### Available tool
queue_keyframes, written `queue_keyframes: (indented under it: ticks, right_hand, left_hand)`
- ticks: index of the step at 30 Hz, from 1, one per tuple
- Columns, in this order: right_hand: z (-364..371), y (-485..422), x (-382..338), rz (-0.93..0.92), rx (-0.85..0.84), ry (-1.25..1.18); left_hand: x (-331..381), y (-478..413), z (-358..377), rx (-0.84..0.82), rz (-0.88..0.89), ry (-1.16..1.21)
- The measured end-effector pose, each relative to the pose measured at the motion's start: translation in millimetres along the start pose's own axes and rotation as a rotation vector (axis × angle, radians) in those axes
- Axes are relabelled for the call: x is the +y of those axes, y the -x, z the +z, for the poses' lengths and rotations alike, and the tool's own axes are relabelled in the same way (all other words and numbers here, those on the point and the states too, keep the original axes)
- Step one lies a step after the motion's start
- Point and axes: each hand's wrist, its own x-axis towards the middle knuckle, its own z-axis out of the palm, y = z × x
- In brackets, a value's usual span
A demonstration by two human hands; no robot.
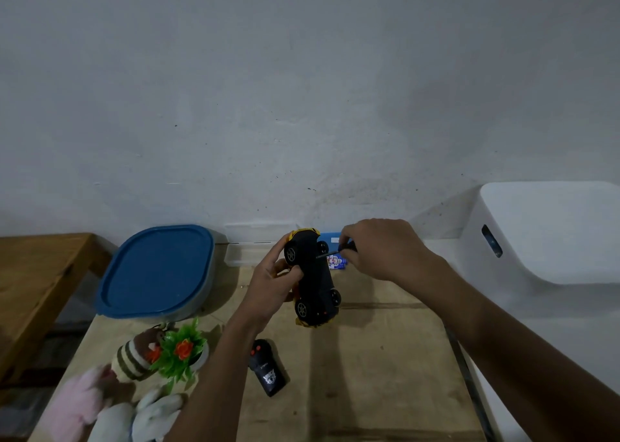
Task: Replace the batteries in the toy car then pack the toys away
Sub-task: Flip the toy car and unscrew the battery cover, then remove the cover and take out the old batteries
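Observation:
A yellow toy car [315, 284] is held above the table, tipped on its side with its black underside and wheels facing me. My left hand [273, 284] grips the car's body from the left. My right hand [379, 248] grips a small screwdriver [337, 251] by its black handle, and the metal tip touches the car's underside near the upper wheels. A blue and white battery pack [336, 262] lies on the table behind the car, partly hidden. The black remote control [266, 367] lies nearer to me.
A blue-lidded tub [157, 270] stands at the back left, a clear lid or tray [238, 253] by the wall. Plush toys [100, 404], a striped doll [134, 357] and a plastic plant [183, 351] lie front left. A white bin [550, 233] stands on the right.

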Motion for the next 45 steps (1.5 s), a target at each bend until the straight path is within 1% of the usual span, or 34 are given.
queue_keyframes:
  ticks: [4,9,15,21,27,29,31,33,38,40,42,45]
  right_hand:
    - [-1.9,6.0,1.1,-0.033,0.014,-0.043]
    - [4.5,2.4,0.2,0.026,-0.057,-0.02]
    - [0.3,6.7,3.5,-0.048,-0.025,-0.058]
    - [5.2,7.8,9.6,-0.074,-0.031,-0.077]
    - [28.1,14.6,20.5,-0.027,-0.194,-0.421]
    - [38.0,16.7,21.2,0.054,-0.166,-0.581]
    - [47.3,18.6,17.1,0.147,-0.077,-0.732]
    - [59.3,20.4,10.3,0.191,-0.022,-0.816]
    - [82.3,21.5,2.2,0.215,-0.011,-0.941]
    - [82.0,22.1,4.4,0.183,-0.012,-1.062]
    - [82.4,24.1,8.7,0.183,-0.011,-1.242]
    - [88.7,30.5,19.6,0.377,0.048,-1.453]
  left_hand:
    - [-2.4,0.0,1.1,0.003,-0.01,0.015]
    - [-0.4,-0.1,1.4,0.005,-0.001,0.019]
    - [-0.5,0.1,3.0,0.009,0.002,0.009]
    - [-2.2,2.5,2.1,0.024,-0.011,0.042]
    - [-7.5,1.8,3.6,-0.011,-0.076,0.167]
    - [-9.3,1.6,4.5,-0.012,-0.103,0.217]
    - [-10.1,2.2,5.5,-0.011,-0.13,0.254]
    - [-8.8,3.4,7.7,-0.03,-0.144,0.265]
    - [-5.7,4.8,10.8,-0.073,-0.149,0.223]
    - [-7.1,4.6,9.9,-0.069,-0.158,0.207]
    - [-8.7,3.8,8.9,-0.065,-0.16,0.202]
    - [-10.5,3.3,5.2,-0.046,-0.163,0.213]
